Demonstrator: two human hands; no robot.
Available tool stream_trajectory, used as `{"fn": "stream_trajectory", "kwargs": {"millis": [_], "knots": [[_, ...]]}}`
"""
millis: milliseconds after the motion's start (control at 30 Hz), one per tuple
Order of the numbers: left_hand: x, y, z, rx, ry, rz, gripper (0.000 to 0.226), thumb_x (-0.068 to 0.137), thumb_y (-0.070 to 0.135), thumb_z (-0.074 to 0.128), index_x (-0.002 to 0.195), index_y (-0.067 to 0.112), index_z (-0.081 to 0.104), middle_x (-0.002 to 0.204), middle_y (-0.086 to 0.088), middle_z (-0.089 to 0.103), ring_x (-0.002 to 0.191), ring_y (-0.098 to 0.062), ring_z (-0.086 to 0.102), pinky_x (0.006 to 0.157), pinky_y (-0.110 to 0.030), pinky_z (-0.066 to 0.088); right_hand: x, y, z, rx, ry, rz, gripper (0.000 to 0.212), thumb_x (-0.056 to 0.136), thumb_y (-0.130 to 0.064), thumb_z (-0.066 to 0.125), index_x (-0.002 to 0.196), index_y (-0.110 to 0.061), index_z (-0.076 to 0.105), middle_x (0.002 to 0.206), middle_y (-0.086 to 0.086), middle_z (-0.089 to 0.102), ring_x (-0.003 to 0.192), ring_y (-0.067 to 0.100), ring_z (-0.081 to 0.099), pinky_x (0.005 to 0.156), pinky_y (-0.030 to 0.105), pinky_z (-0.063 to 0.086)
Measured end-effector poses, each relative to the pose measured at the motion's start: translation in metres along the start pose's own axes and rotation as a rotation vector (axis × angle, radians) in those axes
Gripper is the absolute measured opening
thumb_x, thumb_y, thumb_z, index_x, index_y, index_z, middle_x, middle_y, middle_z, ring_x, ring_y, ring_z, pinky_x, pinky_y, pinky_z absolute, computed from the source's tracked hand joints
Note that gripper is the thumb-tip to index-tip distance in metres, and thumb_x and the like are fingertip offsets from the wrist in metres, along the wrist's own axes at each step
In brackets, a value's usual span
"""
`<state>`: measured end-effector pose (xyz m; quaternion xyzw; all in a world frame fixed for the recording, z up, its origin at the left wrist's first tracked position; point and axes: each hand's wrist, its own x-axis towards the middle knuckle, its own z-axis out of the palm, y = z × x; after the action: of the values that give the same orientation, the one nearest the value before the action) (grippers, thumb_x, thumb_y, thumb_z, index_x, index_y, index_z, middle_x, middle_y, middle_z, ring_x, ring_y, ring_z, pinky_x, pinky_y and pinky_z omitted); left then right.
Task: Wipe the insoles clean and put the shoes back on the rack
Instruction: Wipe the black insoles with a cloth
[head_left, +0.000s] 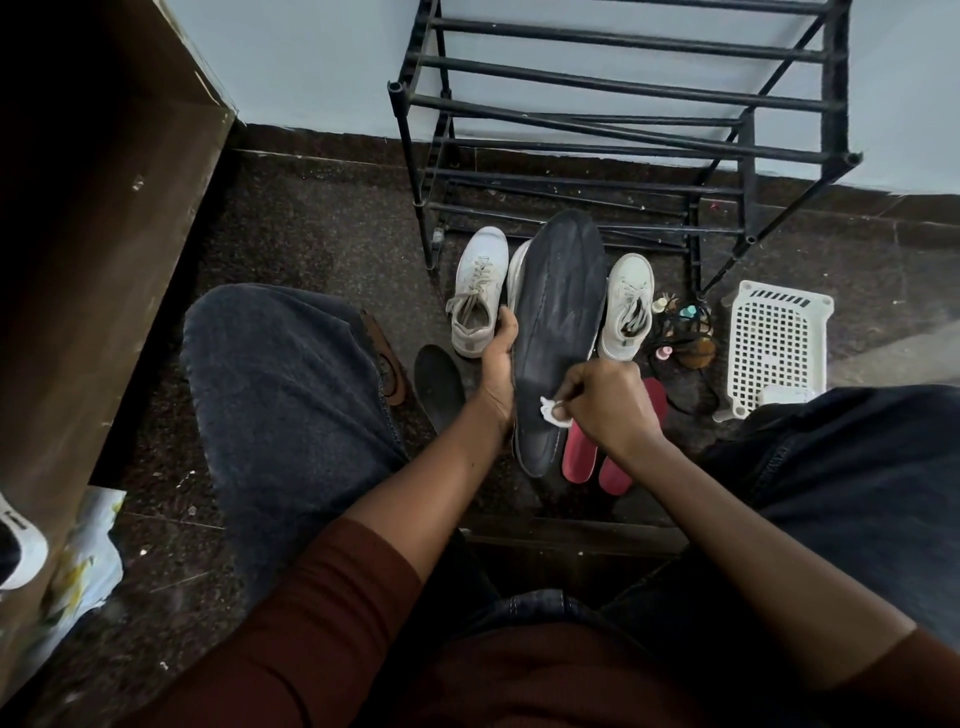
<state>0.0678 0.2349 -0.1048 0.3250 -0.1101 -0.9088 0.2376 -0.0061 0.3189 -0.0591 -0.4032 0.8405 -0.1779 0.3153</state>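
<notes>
My left hand (497, 358) grips the left edge of a long dark insole (558, 312), held up in front of me with its toe pointing at the rack. My right hand (605, 402) pinches a small white wipe (551, 415) against the insole's heel end. On the floor behind stand white sneakers: one (478, 291) to the left, one (628, 306) to the right, a third (519, 270) mostly hidden by the insole. A second dark insole (439, 384) lies on the floor at left. Two red insoles (582, 454) lie under my right hand.
A black metal shoe rack (623, 104) stands against the pale wall, its bars bare. A white plastic basket (774, 343) sits at right beside small bottles and cords (680, 332). A brown cabinet (93, 208) fills the left. My knees flank the work area.
</notes>
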Motion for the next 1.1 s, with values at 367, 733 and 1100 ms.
{"fn": "stream_trajectory", "kwargs": {"millis": [367, 733, 1100], "knots": [[-0.005, -0.001, 0.005, 0.109, 0.120, -0.016, 0.070, 0.101, 0.047, 0.016, 0.101, -0.001, 0.066, 0.086, -0.013, 0.070, 0.084, -0.023, 0.069, 0.086, -0.034, 0.051, 0.033, -0.025, -0.009, -0.008, 0.113, -0.098, 0.012, 0.072, -0.009, 0.074, 0.084, -0.009, 0.075, 0.086, 0.014, 0.071, 0.085, 0.029, 0.065, 0.077, 0.036, 0.053], [-0.008, 0.002, 0.004, 0.200, 0.239, 0.005, 0.057, 0.100, 0.009, 0.022, 0.065, 0.004, 0.066, 0.050, -0.006, 0.064, 0.046, -0.011, 0.064, 0.045, -0.016, 0.051, 0.034, -0.028, -0.003, 0.050, 0.047, -0.099, 0.017, 0.069, -0.017, 0.079, 0.086, -0.014, 0.076, 0.084, 0.009, 0.072, 0.078, 0.016, 0.061, 0.071, 0.020, 0.044], [-0.019, -0.004, 0.006, 0.213, 0.328, -0.116, 0.042, 0.095, 0.012, 0.029, 0.068, 0.007, 0.061, 0.060, -0.010, 0.059, 0.064, -0.019, 0.058, 0.069, -0.027, 0.042, 0.032, -0.026, 0.003, 0.081, 0.104, -0.091, 0.014, 0.075, -0.012, 0.074, 0.088, -0.011, 0.075, 0.087, 0.012, 0.072, 0.082, 0.022, 0.065, 0.076, 0.031, 0.052]]}}
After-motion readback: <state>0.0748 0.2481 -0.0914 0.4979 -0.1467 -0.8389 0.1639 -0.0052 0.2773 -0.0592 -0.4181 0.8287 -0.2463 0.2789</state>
